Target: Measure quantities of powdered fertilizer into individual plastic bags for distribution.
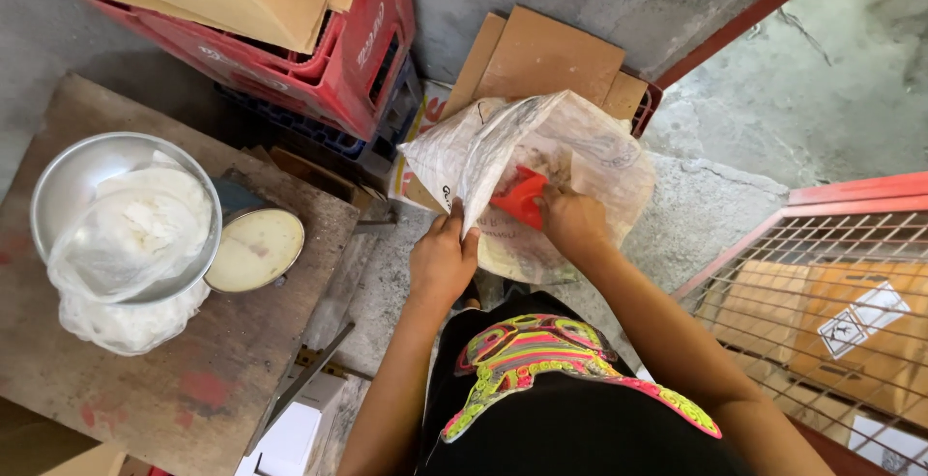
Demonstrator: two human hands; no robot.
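Hands at a crumpled white plastic sack (580, 147).
Left hand (442, 261) pinching its rim; right hand (572, 223) inside, gripping a red plastic scoop (518, 196).

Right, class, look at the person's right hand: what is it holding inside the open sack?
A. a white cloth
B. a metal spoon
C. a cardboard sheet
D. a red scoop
D: the right hand reaches into the whitish sack and grips a red scoop, while the left hand holds the sack's edge open.
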